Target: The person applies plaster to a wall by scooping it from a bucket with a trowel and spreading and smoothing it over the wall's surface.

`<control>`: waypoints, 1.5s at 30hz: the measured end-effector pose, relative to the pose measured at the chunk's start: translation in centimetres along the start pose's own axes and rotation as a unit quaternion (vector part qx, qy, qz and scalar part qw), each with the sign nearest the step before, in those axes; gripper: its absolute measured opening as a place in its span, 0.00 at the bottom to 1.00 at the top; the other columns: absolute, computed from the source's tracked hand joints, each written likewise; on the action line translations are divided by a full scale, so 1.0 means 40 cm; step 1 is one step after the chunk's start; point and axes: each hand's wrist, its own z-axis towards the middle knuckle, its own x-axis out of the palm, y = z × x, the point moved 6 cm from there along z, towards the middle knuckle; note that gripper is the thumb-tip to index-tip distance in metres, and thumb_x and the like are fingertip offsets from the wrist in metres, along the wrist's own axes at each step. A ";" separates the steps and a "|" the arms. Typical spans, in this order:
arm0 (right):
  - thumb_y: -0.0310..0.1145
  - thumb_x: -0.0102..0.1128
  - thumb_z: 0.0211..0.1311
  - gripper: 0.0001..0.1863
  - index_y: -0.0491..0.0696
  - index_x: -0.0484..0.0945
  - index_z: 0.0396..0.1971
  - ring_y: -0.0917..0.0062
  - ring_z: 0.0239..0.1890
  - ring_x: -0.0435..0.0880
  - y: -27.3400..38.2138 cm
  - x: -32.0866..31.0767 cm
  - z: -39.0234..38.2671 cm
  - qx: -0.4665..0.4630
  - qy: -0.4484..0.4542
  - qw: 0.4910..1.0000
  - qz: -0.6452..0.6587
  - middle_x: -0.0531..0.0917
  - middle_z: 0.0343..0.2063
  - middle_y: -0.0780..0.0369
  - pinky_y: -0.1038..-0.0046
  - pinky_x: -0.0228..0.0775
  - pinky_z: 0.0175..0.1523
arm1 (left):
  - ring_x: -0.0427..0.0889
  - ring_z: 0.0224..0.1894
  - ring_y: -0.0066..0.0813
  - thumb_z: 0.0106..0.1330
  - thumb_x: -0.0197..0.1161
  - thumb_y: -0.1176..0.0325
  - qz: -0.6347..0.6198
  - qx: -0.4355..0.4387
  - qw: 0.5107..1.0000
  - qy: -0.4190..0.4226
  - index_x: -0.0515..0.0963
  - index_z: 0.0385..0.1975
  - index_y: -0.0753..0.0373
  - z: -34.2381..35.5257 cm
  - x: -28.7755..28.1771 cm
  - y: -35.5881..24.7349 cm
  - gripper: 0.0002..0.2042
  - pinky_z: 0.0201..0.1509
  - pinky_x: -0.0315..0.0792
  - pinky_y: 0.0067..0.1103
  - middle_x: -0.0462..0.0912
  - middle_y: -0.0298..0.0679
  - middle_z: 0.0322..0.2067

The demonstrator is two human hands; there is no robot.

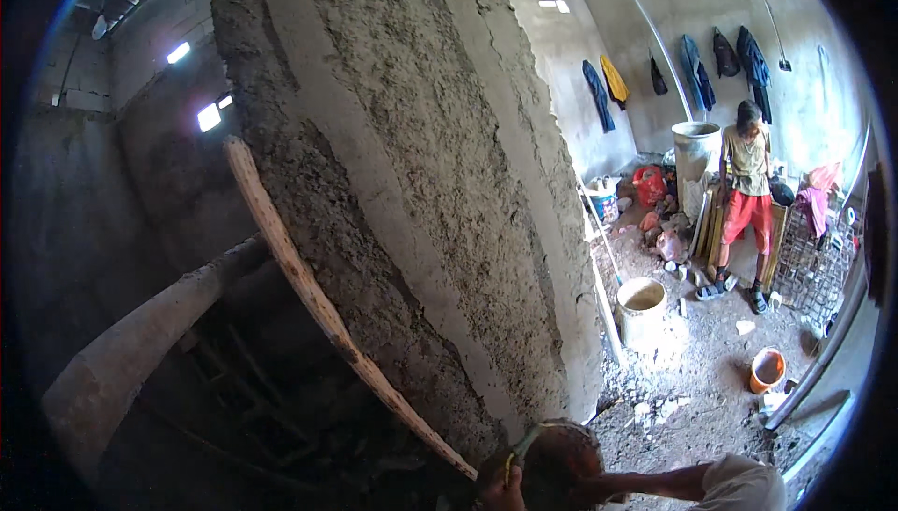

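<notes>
Low in view, the left hand point(501, 489) and sideways-stretched right arm point(666, 485) flank a dark rounded object point(559, 455), both hands' grips unclear.

Pale sleeve point(745, 486), bare forearm point(664, 484), bare hand point(500, 491)

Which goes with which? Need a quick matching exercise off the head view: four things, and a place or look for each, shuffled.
Things
1. wooden pole
2. orange bucket
3. yellow garment
4. plastered surface

Place or look
A. hanging on the far wall
B. grey, with rough areas and smoother strips
C. on the floor, toward the lower right of the view
D. slanting down toward the hands at the bottom of the view

Pairs: 1-D, 2-C, 3-A, 4-B
</notes>
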 end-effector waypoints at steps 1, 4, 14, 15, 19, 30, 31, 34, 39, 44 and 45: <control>0.38 0.47 0.65 0.20 0.44 0.68 0.54 0.73 0.25 0.79 0.030 -0.005 -0.004 -0.011 0.003 0.999 0.031 0.78 0.25 0.57 0.66 0.76 0.30 | 0.71 0.55 0.43 0.65 0.59 0.51 0.005 0.025 1.000 0.004 0.75 0.53 0.53 -0.003 0.013 -0.008 0.20 0.59 0.67 0.42 0.71 0.42 0.57; 0.39 0.47 0.66 0.20 0.45 0.69 0.54 0.74 0.25 0.78 0.145 -0.061 0.010 -0.070 0.008 0.985 0.156 0.78 0.25 0.59 0.67 0.75 0.30 | 0.71 0.55 0.43 0.65 0.59 0.50 -0.017 -0.015 0.999 0.037 0.74 0.54 0.54 -0.019 0.022 -0.031 0.22 0.59 0.66 0.42 0.70 0.42 0.58; 0.44 0.47 0.68 0.19 0.49 0.73 0.51 0.78 0.24 0.76 0.512 -0.321 0.101 -0.206 0.203 0.669 0.684 0.77 0.25 0.64 0.73 0.73 0.29 | 0.71 0.47 0.38 0.64 0.60 0.53 -0.066 -0.151 0.985 -0.057 0.75 0.48 0.59 -0.006 -0.150 0.019 0.19 0.51 0.66 0.38 0.72 0.40 0.48; 0.45 0.47 0.68 0.19 0.49 0.73 0.50 0.79 0.24 0.75 0.520 -0.316 0.095 -0.198 0.224 0.636 0.712 0.77 0.25 0.65 0.74 0.72 0.29 | 0.71 0.45 0.37 0.64 0.60 0.54 -0.064 -0.148 0.984 -0.074 0.76 0.47 0.60 -0.006 -0.160 0.026 0.18 0.50 0.66 0.37 0.72 0.40 0.46; 0.47 0.47 0.69 0.19 0.50 0.75 0.49 0.81 0.24 0.74 0.441 -0.227 0.041 -0.137 0.292 0.529 0.785 0.77 0.26 0.67 0.76 0.72 0.29 | 0.71 0.38 0.33 0.64 0.59 0.57 -0.063 -0.134 0.981 -0.126 0.77 0.42 0.63 0.007 -0.198 0.056 0.15 0.43 0.67 0.33 0.73 0.38 0.38; 0.52 0.45 0.70 0.21 0.51 0.75 0.47 0.84 0.26 0.74 0.040 0.114 -0.067 0.124 0.208 0.706 0.666 0.76 0.29 0.68 0.79 0.70 0.30 | 0.72 0.26 0.27 0.64 0.60 0.63 -0.106 -0.080 0.973 -0.187 0.79 0.33 0.73 0.070 -0.185 0.096 0.15 0.33 0.69 0.25 0.77 0.35 0.23; 0.52 0.45 0.70 0.21 0.50 0.75 0.48 0.82 0.31 0.75 0.023 0.116 -0.045 0.099 0.196 0.714 0.665 0.76 0.32 0.67 0.77 0.71 0.35 | 0.72 0.26 0.28 0.64 0.60 0.63 -0.103 -0.091 0.973 -0.187 0.79 0.33 0.73 0.070 -0.177 0.089 0.15 0.33 0.69 0.25 0.77 0.35 0.23; 0.51 0.46 0.69 0.22 0.49 0.72 0.50 0.79 0.39 0.75 -0.004 0.123 0.026 -0.006 0.202 0.765 0.612 0.76 0.38 0.65 0.73 0.70 0.45 | 0.73 0.26 0.28 0.64 0.60 0.62 -0.080 -0.123 0.971 -0.187 0.79 0.34 0.73 0.068 -0.159 0.070 0.15 0.33 0.70 0.25 0.77 0.36 0.24; 0.51 0.47 0.68 0.26 0.46 0.69 0.54 0.76 0.45 0.74 -0.026 0.024 0.049 -0.333 -0.077 0.852 0.396 0.76 0.41 0.65 0.67 0.67 0.54 | 0.73 0.27 0.28 0.64 0.60 0.62 -0.070 -0.145 0.969 -0.185 0.79 0.35 0.74 0.080 -0.133 0.033 0.16 0.34 0.70 0.26 0.78 0.37 0.24; 0.49 0.48 0.68 0.29 0.41 0.65 0.59 0.76 0.44 0.75 -0.029 0.140 0.054 -0.203 0.090 0.878 0.423 0.76 0.42 0.64 0.68 0.71 0.51 | 0.74 0.27 0.29 0.63 0.60 0.61 -0.082 -0.144 0.967 -0.193 0.79 0.36 0.74 0.088 -0.131 0.021 0.17 0.34 0.70 0.26 0.78 0.38 0.25; 0.49 0.48 0.68 0.29 0.41 0.65 0.59 0.76 0.44 0.75 -0.028 0.142 0.046 -0.196 0.089 0.875 0.435 0.76 0.42 0.64 0.68 0.71 0.51 | 0.74 0.27 0.29 0.63 0.60 0.61 -0.077 -0.148 0.968 -0.187 0.79 0.36 0.74 0.096 -0.115 0.011 0.17 0.34 0.70 0.26 0.78 0.38 0.25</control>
